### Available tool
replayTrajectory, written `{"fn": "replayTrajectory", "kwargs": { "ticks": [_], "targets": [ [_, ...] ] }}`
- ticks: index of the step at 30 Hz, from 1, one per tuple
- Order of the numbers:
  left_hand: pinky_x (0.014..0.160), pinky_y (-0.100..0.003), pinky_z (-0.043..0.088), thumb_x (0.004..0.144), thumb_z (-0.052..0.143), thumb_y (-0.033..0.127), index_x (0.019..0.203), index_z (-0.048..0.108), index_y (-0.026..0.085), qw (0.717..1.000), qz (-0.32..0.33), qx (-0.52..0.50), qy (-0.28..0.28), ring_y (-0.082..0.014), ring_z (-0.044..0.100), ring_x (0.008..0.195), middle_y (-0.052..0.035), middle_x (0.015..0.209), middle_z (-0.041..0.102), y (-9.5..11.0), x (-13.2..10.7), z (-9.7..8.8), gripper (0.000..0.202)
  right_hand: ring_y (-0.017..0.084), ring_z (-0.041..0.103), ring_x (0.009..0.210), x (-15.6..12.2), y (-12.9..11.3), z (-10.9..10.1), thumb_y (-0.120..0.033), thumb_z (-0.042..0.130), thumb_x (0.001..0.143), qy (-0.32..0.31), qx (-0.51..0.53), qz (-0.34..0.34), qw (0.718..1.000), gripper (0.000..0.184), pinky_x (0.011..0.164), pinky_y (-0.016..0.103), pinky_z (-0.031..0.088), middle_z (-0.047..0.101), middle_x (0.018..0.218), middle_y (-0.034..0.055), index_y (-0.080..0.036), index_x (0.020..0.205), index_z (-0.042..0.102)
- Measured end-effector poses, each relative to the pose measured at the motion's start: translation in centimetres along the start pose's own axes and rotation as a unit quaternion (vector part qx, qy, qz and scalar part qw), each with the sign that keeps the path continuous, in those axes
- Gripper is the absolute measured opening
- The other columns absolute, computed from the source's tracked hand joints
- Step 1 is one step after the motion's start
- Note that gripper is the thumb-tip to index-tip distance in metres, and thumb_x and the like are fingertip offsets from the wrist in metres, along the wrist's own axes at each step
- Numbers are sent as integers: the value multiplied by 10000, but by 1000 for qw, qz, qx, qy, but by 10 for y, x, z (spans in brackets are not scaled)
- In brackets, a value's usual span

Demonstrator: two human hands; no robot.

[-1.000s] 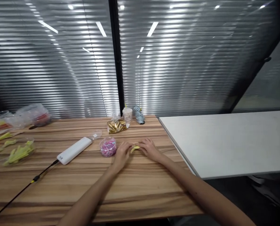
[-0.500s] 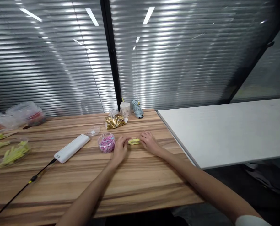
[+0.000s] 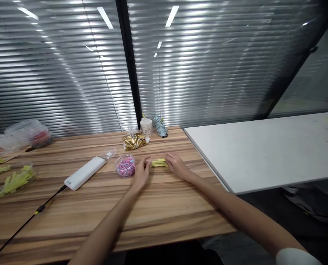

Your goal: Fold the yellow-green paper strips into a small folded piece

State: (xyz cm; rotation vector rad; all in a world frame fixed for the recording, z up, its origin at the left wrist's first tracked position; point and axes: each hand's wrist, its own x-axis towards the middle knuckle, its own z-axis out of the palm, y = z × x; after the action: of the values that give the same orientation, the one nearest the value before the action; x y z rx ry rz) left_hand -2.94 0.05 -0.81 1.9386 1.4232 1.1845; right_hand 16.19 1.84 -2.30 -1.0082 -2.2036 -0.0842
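A small yellow folded piece [image 3: 158,162] lies on the wooden table [image 3: 158,209] between my two hands. My left hand [image 3: 141,171] rests on the table at its left end, fingers curled with the fingertips touching it. My right hand [image 3: 175,164] lies at its right end, fingers pressed onto it. Just left of my left hand stands a small clear tub [image 3: 125,166] filled with pink and purple rubber bands.
A white power bank [image 3: 84,173] with a black cable [image 3: 28,221] lies to the left. A gold packet [image 3: 134,141], a white cup [image 3: 146,126] and a folded grey umbrella [image 3: 160,126] sit at the back. Plastic bags of yellow-green pieces [image 3: 13,180] lie far left. A white table [image 3: 263,151] adjoins on the right.
My hands have drawn slightly apart, so more of the yellow piece shows between them. The camera has shifted a little.
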Motion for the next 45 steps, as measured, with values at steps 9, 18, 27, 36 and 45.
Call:
{"fn": "replayTrajectory", "kwargs": {
  "ticks": [9, 18, 27, 36, 45],
  "targets": [
    [654, -288, 416, 828, 399, 324, 800, 627, 145, 997, 24, 45, -61, -189, 584, 709, -68, 779, 664, 2, 1, 1, 291, 166, 473, 782, 1, -2, -3, -131, 366, 874, 18, 54, 16, 998, 208, 703, 274, 385, 541, 805, 54, -161, 881, 572],
    [598, -248, 358, 820, 400, 349, 699, 599, 135, 994, 36, 65, -82, -150, 519, 623, -42, 678, 621, 4, -1, 4, 317, 176, 484, 829, 1, -9, -4, -196, 391, 884, -5, -42, -18, 999, 187, 760, 304, 374, 574, 843, 63, -151, 938, 565],
    [597, -246, 352, 804, 409, 307, 685, 604, 133, 996, 31, 48, -74, -148, 512, 616, -35, 666, 613, 7, -1, 4, 287, 207, 479, 916, 2, -15, -2, -204, 366, 892, -48, -123, -56, 990, 298, 822, 354, 362, 577, 992, 108, -124, 1158, 474],
    [605, -253, 385, 776, 448, 305, 746, 641, 134, 996, 25, -20, -82, -154, 520, 604, -27, 617, 604, 3, 0, 3, 259, 205, 468, 908, 2, -18, -4, -241, 369, 896, -52, -117, -73, 989, 296, 842, 357, 345, 581, 972, 104, -121, 1129, 506],
    [579, -243, 401, 751, 508, 365, 808, 637, 113, 981, -19, -147, -125, -128, 497, 570, -24, 634, 597, 2, 1, 7, 288, 187, 467, 826, 2, -19, -7, -209, 379, 890, -35, -83, -70, 993, 224, 799, 330, 344, 599, 845, 75, -147, 989, 571]
  ]
}}
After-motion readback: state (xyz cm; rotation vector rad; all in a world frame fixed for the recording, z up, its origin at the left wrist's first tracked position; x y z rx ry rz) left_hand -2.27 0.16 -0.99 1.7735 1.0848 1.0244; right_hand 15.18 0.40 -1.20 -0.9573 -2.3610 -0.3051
